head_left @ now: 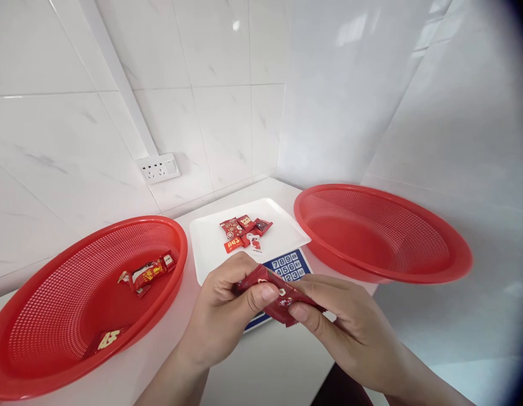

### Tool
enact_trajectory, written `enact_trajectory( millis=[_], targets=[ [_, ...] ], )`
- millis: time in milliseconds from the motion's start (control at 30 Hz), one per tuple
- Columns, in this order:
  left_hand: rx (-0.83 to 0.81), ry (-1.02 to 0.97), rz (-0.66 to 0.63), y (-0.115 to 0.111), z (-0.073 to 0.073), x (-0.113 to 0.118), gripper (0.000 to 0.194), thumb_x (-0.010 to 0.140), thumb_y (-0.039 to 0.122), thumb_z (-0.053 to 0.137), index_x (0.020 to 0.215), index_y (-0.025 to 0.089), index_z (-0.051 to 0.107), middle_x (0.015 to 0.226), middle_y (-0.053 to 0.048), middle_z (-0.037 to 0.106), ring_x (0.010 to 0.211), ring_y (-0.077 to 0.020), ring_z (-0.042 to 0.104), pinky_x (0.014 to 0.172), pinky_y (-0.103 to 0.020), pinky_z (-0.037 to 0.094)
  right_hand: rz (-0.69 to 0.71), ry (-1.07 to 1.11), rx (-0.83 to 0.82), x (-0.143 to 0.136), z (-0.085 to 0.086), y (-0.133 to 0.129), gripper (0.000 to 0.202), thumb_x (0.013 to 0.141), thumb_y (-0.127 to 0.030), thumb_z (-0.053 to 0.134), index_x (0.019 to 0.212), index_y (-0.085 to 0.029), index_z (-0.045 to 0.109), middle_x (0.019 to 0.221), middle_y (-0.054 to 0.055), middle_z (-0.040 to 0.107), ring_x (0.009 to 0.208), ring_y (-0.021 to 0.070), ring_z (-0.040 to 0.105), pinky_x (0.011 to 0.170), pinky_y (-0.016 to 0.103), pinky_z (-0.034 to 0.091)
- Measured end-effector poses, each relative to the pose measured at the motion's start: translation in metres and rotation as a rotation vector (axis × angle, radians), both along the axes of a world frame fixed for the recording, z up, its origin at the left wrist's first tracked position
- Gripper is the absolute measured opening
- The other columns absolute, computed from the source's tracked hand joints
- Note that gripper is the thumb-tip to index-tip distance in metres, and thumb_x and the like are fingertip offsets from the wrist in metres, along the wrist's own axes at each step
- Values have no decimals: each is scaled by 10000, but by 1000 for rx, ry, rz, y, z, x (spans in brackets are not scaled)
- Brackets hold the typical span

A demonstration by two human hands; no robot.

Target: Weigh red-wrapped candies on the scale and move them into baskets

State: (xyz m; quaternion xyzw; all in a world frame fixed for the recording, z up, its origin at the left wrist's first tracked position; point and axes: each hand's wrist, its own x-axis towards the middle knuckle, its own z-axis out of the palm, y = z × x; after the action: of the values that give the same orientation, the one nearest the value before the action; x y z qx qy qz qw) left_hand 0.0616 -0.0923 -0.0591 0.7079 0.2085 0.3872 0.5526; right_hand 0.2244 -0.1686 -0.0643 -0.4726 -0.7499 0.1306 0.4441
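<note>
A dark red wrapped packet (282,300) is held between both hands above the table. My left hand (231,307) grips its left end, thumb on top. My right hand (350,321) pinches its right side between thumb and fingers. Behind the hands, a white tray (206,248) bears several small red packets (244,225) and one white-and-red packet (255,243). Under the tray's front edge and partly hidden by the hands is a blue-and-white keypad panel (289,265).
At the left, a red perforated basket (45,299) holds several red packets (149,273) and another packet near its front wall (109,340). A second red basket (350,225) stands at the right. Tiled walls meet behind the table, with a socket (155,168).
</note>
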Motion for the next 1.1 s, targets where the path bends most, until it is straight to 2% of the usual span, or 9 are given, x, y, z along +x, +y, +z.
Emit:
enact_trajectory(
  millis=[100, 200, 300, 400, 500, 633, 733, 900, 1100],
  targets=[
    [64, 44, 150, 4, 1, 0, 275, 776, 485, 634, 838, 218, 638, 695, 9, 552, 619, -127, 489, 575, -240, 392, -100, -38, 98, 3, -3, 2, 182, 915, -232, 487, 985, -203, 652, 706, 23, 652, 586, 129, 589, 504, 218, 458],
    [112, 114, 277, 8, 1, -2, 382, 803, 591, 521, 808, 211, 554, 595, 46, 439, 525, -108, 361, 482, -224, 305, -249, -123, 263, 9, -10, 7, 366, 913, -169, 472, 1260, -256, 550, 918, 53, 682, 769, 157, 646, 609, 241, 518],
    [55, 194, 125, 9, 1, -4, 515, 862, 631, 327, 649, 193, 493, 591, 24, 432, 557, -123, 379, 523, -238, 330, -314, -189, 369, 12, -19, 11, 524, 894, -68, 441, 1357, -312, 449, 1102, 58, 642, 948, 168, 634, 735, 269, 534],
    [-83, 246, -66, 7, 3, -3, 438, 859, 569, 433, 664, 187, 524, 630, 10, 497, 615, -135, 438, 582, -241, 370, -306, -172, 369, 11, -25, 13, 561, 875, -46, 461, 1353, -338, 451, 1211, 55, 600, 1033, 181, 612, 817, 296, 533],
    [-136, 264, -75, 7, 5, -3, 320, 850, 470, 530, 700, 188, 548, 651, 19, 523, 646, -128, 450, 614, -228, 379, -262, -34, 229, 11, -24, 12, 498, 874, -105, 493, 1307, -351, 504, 1265, 38, 576, 1108, 202, 580, 838, 311, 543],
    [-155, 269, -104, 10, 4, -6, 236, 859, 407, 541, 785, 185, 573, 726, 11, 561, 692, -129, 476, 642, -230, 387, -138, 333, -130, 14, -16, 8, 451, 869, -260, 549, 1309, -335, 481, 1222, 43, 612, 1033, 203, 622, 735, 298, 577],
    [-130, 339, -120, 9, 4, -9, 219, 847, 391, 562, 789, 180, 560, 705, 21, 519, 667, -120, 437, 584, -218, 344, -64, 507, -246, 16, -9, 9, 368, 853, -382, 573, 1203, -268, 566, 1068, 61, 678, 886, 192, 659, 648, 269, 564],
    [-17, 400, -112, 2, 5, -8, 291, 819, 429, 592, 696, 181, 500, 650, 50, 426, 577, -90, 352, 491, -206, 257, -52, 480, -271, 12, -2, 9, 222, 866, -396, 552, 807, -210, 657, 698, 2, 670, 625, 129, 616, 568, 212, 505],
    [161, 308, -13, -2, 5, -5, 321, 832, 466, 563, 694, 182, 507, 649, 36, 449, 596, -104, 392, 515, -217, 288, -121, 424, -170, 9, -3, 3, 186, 872, -364, 551, 823, -220, 659, 702, 2, 672, 621, 134, 615, 567, 222, 495]
  ],
)
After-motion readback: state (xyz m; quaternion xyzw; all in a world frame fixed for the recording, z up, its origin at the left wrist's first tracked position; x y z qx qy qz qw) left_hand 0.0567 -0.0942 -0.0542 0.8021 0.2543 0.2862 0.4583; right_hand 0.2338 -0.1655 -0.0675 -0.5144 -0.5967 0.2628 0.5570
